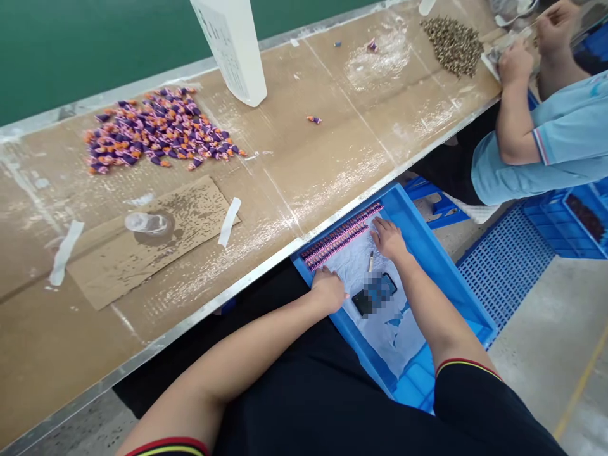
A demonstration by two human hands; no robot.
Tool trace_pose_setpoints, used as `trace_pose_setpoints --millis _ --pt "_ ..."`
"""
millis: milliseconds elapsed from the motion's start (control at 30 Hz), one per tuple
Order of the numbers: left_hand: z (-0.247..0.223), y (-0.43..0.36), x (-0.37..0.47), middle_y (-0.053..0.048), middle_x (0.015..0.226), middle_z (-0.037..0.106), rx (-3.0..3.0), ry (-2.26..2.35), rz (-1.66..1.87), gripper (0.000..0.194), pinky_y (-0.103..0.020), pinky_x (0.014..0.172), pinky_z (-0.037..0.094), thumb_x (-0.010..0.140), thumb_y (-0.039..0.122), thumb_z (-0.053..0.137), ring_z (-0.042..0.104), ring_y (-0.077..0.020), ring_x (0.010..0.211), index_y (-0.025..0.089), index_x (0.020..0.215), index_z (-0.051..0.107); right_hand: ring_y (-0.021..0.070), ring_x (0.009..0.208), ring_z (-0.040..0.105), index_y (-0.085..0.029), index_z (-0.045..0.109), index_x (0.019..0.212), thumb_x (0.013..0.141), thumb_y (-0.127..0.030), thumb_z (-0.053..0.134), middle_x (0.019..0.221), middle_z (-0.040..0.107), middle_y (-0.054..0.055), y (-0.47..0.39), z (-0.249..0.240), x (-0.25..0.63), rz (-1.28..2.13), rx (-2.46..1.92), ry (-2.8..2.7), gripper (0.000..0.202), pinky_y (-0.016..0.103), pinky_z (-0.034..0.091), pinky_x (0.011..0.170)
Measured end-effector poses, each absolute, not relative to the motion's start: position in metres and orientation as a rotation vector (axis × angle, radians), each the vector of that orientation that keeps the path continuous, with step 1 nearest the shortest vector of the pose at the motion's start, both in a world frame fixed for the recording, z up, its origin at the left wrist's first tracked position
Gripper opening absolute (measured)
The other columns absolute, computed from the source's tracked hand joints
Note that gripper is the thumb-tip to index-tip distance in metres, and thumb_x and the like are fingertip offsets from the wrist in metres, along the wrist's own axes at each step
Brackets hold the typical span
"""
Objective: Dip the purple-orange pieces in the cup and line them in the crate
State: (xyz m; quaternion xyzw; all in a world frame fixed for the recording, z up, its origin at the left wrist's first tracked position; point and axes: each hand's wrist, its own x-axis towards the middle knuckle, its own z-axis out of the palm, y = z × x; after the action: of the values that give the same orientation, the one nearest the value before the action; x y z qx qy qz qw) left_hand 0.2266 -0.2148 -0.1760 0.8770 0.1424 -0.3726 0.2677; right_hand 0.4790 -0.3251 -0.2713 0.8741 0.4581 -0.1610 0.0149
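Both my hands reach into a blue plastic crate [439, 272] beside the table edge. My left hand [329, 290] rests at the near left end of neat rows of small purple, pink and orange figures [339, 237], fingers apart and thumb out. My right hand [388, 239] lies near the rows' other end, fingers spread over the white sheet [346, 263]. Neither hand visibly holds anything, though the fingertips are small. Between them on the sheet lie a dark phone [361, 303] with a blurred screen and a slim pen-like item [371, 261].
On the cardboard-covered table [266, 209] lie a heap of similar figures [156, 130], a white container [235, 57], and a clear cup [145, 222] on a taped cardboard piece [109, 278]. A co-worker's hands [517, 60] work at right near a brownish pile [451, 45].
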Motion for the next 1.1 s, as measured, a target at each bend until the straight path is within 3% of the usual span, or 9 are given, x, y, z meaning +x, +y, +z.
trace_pose_setpoints --millis 100,233,367,600,867,1100 --pt "-0.178 -0.213 0.231 -0.033 0.159 0.055 2.364 0.357 -1.083 0.066 -0.055 0.121 0.039 0.106 0.042 0.059 0.049 -0.0478 0.153 0.004 0.16 0.054 0.0414 0.146 0.051 -0.015 0.06 0.157 0.11 -0.044 0.04 0.165 0.057 0.018 -0.325 -0.273 0.477 -0.505 2.72 1.421 0.059 0.057 0.048 0.115" --pt "-0.178 -0.21 0.234 -0.031 0.157 0.057 2.358 0.335 -1.116 0.065 -0.058 0.121 0.041 0.106 0.042 0.058 0.048 -0.0488 0.154 0.008 0.162 0.053 0.0423 0.149 0.049 -0.014 0.058 0.159 0.11 -0.044 0.038 0.169 0.053 0.018 -0.325 -0.274 0.475 -0.507 2.726 1.413 0.061 0.059 0.047 0.117" --pt "-0.177 -0.209 0.235 -0.035 0.154 0.058 2.352 0.334 -1.106 0.067 -0.059 0.117 0.046 0.105 0.042 0.06 0.051 -0.0506 0.151 0.003 0.16 0.054 0.0425 0.152 0.046 -0.018 0.057 0.16 0.11 -0.044 0.038 0.17 0.051 0.016 -0.324 -0.275 0.473 -0.511 2.729 1.397 0.059 0.062 0.046 0.119" --pt "-0.172 -0.206 0.234 -0.028 0.149 0.064 2.362 0.335 -1.133 0.062 -0.056 0.115 0.05 0.109 0.043 0.059 0.055 -0.0406 0.149 0.007 0.159 0.053 0.0394 0.155 0.045 -0.02 0.057 0.159 0.11 -0.045 0.039 0.172 0.05 0.014 -0.322 -0.278 0.471 -0.519 2.714 1.375 0.058 0.059 0.047 0.119" --pt "-0.171 -0.204 0.235 -0.025 0.15 0.064 2.363 0.339 -1.15 0.059 -0.054 0.113 0.052 0.11 0.043 0.058 0.056 -0.0387 0.148 0.008 0.157 0.055 0.0405 0.155 0.045 -0.019 0.057 0.159 0.11 -0.046 0.04 0.172 0.049 0.017 -0.322 -0.279 0.47 -0.499 2.714 1.362 0.058 0.059 0.047 0.119" --pt "-0.175 -0.204 0.236 -0.032 0.143 0.067 2.348 0.359 -1.128 0.064 -0.05 0.106 0.052 0.106 0.041 0.056 0.058 -0.0455 0.144 0.006 0.159 0.055 0.0411 0.153 0.046 -0.021 0.058 0.158 0.11 -0.048 0.039 0.171 0.05 0.016 -0.321 -0.281 0.469 -0.483 2.74 1.353 0.058 0.06 0.047 0.117"
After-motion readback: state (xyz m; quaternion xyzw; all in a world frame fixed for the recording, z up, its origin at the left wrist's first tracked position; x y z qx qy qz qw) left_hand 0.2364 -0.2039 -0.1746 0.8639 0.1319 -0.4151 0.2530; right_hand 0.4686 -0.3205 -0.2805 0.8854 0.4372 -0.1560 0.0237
